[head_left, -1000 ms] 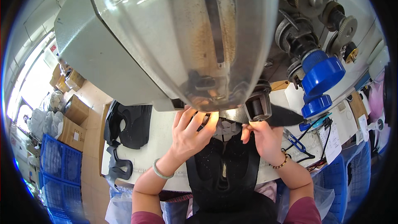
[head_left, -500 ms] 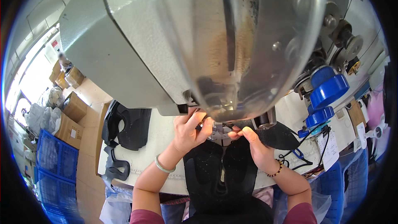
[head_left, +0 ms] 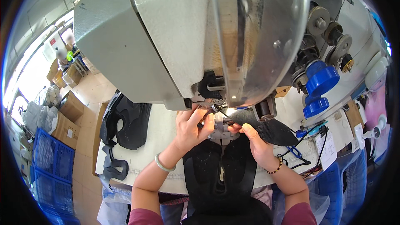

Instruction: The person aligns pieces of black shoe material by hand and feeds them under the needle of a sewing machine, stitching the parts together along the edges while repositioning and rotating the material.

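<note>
A large grey sewing machine [head_left: 175, 25] with a clear plastic shield [head_left: 287, 37] fills the upper middle. My left hand [head_left: 192, 127] is closed under the machine head, left of the metal presser area [head_left: 219, 126]. What its bent fingers hold, if anything, is too small to make out. Right of the presser area, my right hand [head_left: 257, 143] pinches with thumb and forefinger, and its grip is likewise unclear. A black shaped fabric piece [head_left: 218, 171] lies below my hands and hangs toward my lap. Another black textured piece [head_left: 277, 132] lies behind my right hand.
Black cut pieces [head_left: 132, 127] are stacked on the white table [head_left: 160, 135] at left. Blue-capped tension knobs [head_left: 323, 79] jut from the machine's right side. Blue scissors [head_left: 296, 153], cables and a paper sheet [head_left: 326, 150] lie at right. Blue crates [head_left: 52, 154] and cartons stand on the floor at left.
My view has shifted slightly, showing more under the machine head. Both hands stay beside the presser area, with only small finger movements.
</note>
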The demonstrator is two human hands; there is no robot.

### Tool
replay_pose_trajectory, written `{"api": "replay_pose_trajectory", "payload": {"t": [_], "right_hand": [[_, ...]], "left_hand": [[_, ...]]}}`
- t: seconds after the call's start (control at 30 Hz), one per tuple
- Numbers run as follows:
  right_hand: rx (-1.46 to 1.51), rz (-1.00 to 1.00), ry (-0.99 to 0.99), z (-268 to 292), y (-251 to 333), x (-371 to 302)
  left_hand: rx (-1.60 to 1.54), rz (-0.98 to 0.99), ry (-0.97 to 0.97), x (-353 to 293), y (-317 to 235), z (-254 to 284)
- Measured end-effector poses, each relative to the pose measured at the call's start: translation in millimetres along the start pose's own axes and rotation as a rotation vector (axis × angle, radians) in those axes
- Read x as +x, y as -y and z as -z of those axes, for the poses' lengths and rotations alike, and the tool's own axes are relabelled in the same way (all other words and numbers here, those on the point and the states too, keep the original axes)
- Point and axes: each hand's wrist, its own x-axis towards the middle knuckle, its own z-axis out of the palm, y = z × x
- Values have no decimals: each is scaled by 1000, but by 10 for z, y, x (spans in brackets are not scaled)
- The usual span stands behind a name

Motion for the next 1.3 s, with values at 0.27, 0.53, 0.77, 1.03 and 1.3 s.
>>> {"api": "replay_pose_trajectory", "payload": {"t": [0.27,0.53,0.77,1.03,1.3], "right_hand": [[-105,-60,144,100,68,0],[151,-9,-4,56,-54,138],[197,-9,-135,99,0,186],[-757,-98,325,-67,122,-56],[-1367,92,310,-307,-407,-508]], "left_hand": [[-569,848,353,73,276,208],[-212,323,29,342,1242,100],[650,233,22,538,1083,509],[-42,586,-639,381,1296,1716],[532,1245,40,-846,1943,1802]]}}
